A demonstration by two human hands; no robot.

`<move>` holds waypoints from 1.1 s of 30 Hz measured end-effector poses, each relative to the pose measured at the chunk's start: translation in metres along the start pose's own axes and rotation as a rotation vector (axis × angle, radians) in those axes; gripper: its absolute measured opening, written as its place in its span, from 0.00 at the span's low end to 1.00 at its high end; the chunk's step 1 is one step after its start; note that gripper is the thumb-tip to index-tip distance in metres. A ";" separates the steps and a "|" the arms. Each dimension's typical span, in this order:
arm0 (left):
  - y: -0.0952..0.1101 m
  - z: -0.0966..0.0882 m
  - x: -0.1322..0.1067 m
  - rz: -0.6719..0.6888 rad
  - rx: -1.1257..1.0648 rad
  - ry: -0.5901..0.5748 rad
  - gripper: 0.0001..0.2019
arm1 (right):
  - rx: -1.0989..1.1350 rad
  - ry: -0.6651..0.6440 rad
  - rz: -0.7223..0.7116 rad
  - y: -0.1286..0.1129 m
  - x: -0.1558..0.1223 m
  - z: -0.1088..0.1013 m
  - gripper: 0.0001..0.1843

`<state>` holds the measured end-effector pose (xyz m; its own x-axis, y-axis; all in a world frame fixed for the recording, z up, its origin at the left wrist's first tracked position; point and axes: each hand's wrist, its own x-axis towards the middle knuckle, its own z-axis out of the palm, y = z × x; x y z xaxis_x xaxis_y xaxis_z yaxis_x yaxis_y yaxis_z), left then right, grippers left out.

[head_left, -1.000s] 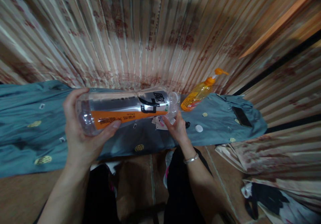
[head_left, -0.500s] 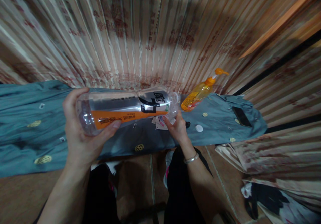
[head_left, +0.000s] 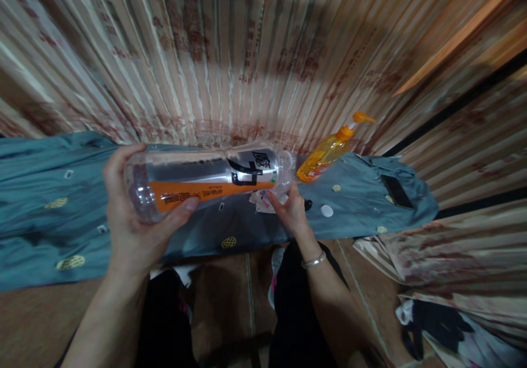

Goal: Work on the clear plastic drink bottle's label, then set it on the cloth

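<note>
Around the bottom end of a large clear bottle (head_left: 206,170), the fingers of the left hand (head_left: 134,233) are closed, with the thumb lying along its near side. At the neck of this bottle, the right hand (head_left: 293,211) grips with thumb and fingers, though some of these fingers are hidden behind it. The bottle is sideways and seems lifted above the cloth-covered tabletop (head_left: 356,208), its mouth toward the right. As far as I can judge, the picking up is done, and the setting down is not yet done. No cap shows on the mouth, and no liquid is visible through the clear ends; the printed middle part hides the rest. Just beyond the neck stands a pump bottle (head_left: 329,151), its orange pump fitted, with orange-yellow liquid (head_left: 308,170) in the lower part. Near the right hand lie some crumpled paper (head_left: 263,203) and a small black object (head_left: 308,205), too unclear to name. Farther right are a white disc (head_left: 326,211) and a dark phone (head_left: 397,192).
</note>
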<state>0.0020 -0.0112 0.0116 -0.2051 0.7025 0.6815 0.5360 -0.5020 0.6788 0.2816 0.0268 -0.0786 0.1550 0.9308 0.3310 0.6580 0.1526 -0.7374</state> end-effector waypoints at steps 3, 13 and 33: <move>0.000 0.001 0.000 -0.010 -0.019 0.000 0.47 | 0.001 -0.006 0.001 0.001 0.000 0.000 0.25; -0.001 0.001 0.000 -0.011 -0.031 0.001 0.46 | 0.065 -0.029 -0.031 -0.005 0.000 -0.007 0.26; 0.001 0.001 0.000 -0.016 -0.021 -0.005 0.46 | 0.049 -0.005 0.003 -0.002 0.000 -0.008 0.26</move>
<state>0.0035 -0.0108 0.0121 -0.2092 0.7132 0.6690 0.5155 -0.5009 0.6952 0.2862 0.0238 -0.0723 0.1534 0.9328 0.3261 0.6206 0.1658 -0.7664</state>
